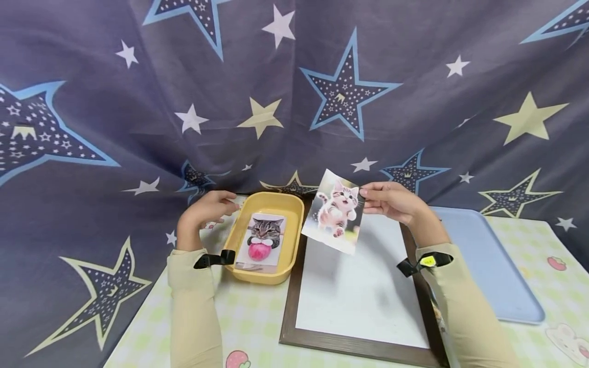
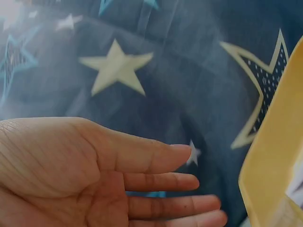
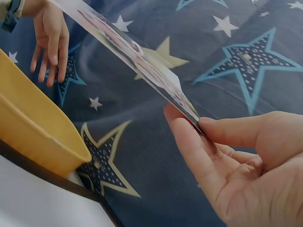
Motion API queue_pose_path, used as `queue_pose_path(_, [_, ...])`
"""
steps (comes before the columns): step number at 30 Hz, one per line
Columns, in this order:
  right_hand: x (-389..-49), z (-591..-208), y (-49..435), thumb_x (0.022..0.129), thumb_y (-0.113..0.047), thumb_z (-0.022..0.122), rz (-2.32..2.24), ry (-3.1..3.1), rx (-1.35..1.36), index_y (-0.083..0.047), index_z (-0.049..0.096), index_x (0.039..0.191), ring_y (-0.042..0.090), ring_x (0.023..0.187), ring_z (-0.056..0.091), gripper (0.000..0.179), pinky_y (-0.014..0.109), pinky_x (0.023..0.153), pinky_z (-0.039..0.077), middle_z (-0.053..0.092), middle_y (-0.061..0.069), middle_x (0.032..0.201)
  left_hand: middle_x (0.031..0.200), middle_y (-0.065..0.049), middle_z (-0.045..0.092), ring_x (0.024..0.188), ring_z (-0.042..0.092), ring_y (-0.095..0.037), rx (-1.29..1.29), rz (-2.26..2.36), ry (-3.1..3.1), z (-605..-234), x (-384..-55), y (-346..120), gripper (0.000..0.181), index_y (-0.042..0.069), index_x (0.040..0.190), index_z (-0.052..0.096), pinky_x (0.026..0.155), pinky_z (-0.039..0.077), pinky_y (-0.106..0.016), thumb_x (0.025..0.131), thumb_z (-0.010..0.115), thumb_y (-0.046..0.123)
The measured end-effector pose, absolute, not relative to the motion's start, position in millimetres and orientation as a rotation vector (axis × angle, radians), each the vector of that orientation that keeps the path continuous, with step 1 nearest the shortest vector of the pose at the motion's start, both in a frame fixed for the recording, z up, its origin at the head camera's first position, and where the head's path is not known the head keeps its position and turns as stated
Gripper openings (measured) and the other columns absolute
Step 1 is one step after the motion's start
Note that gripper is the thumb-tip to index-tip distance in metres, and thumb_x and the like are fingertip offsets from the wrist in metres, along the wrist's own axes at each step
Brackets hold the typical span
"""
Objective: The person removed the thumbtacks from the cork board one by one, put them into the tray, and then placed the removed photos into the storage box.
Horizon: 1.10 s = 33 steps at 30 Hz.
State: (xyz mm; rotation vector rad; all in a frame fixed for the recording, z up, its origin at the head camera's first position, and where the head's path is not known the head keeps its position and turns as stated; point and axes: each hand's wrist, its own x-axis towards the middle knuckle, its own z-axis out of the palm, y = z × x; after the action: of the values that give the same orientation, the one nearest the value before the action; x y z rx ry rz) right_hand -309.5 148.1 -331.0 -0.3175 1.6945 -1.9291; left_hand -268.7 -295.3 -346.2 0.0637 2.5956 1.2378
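Note:
Between thumb and fingers, my right hand (image 1: pixel 391 199) pinches the right edge of a photo card (image 1: pixel 336 212) with a striped kitten on it. The card is tilted above the white surface of a dark-framed board (image 1: pixel 363 286). In the right wrist view the photo card (image 3: pixel 137 59) appears nearly edge-on. My left hand (image 1: pixel 211 208) is beside the left rim of a yellow tray (image 1: pixel 296 240), fingers extended and holding nothing. Inside the tray lies another photo card (image 1: pixel 264 240), showing a tabby cat with a pink ball. The left wrist view shows the left hand (image 2: pixel 118 175) with straight fingers, apart from the yellow tray (image 2: pixel 265 165).
A light blue tray (image 1: pixel 497 271) lies right of the board, partly behind the right forearm. Everything stands on a green checked tablecloth (image 1: pixel 253 317). A dark curtain (image 1: pixel 322 148) with stars hangs right behind the table.

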Motion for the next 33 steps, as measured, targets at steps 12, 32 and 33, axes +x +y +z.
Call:
queue_pose_path(12, [-317.5, -335.3, 106.4, 0.104, 0.001, 0.048, -1.871, 1.691, -0.311, -0.011, 0.072, 0.093, 0.009, 0.070, 0.070, 0.028, 0.027, 0.078, 0.063, 0.072, 0.000, 0.080, 0.138, -0.027, 0.059, 0.105, 0.070, -0.022, 0.025, 1.458, 2.333, -385.7, -283.2, -324.8, 0.054, -0.004, 0.147, 0.047, 0.087, 0.062, -0.039, 0.100, 0.061, 0.017])
queue_pose_path(32, [-331.1, -338.0, 50.5, 0.104, -0.001, 0.051, -1.750, 1.706, -0.280, -0.011, 0.072, 0.092, 0.012, 0.071, 0.069, 0.026, 0.027, 0.075, 0.063, 0.072, 0.000, 0.081, 0.118, -0.014, 0.067, 0.102, 0.069, -0.015, 0.169, 1.644, 2.121, -417.5, -296.6, -343.9, 0.060, -0.003, 0.153, 0.036, 0.087, 0.061, -0.036, 0.099, 0.061, 0.005])
queue_pose_path(33, [-332.1, -338.8, 48.4, 0.104, -0.001, 0.051, -1.744, 1.707, -0.286, -0.011, 0.072, 0.092, 0.012, 0.072, 0.070, 0.026, 0.027, 0.075, 0.063, 0.073, 0.001, 0.082, 0.116, -0.012, 0.067, 0.101, 0.068, -0.015, 0.172, 1.642, 2.119, -417.3, -296.4, -344.2, 0.061, -0.004, 0.153, 0.036, 0.087, 0.061, -0.035, 0.099, 0.061, 0.005])
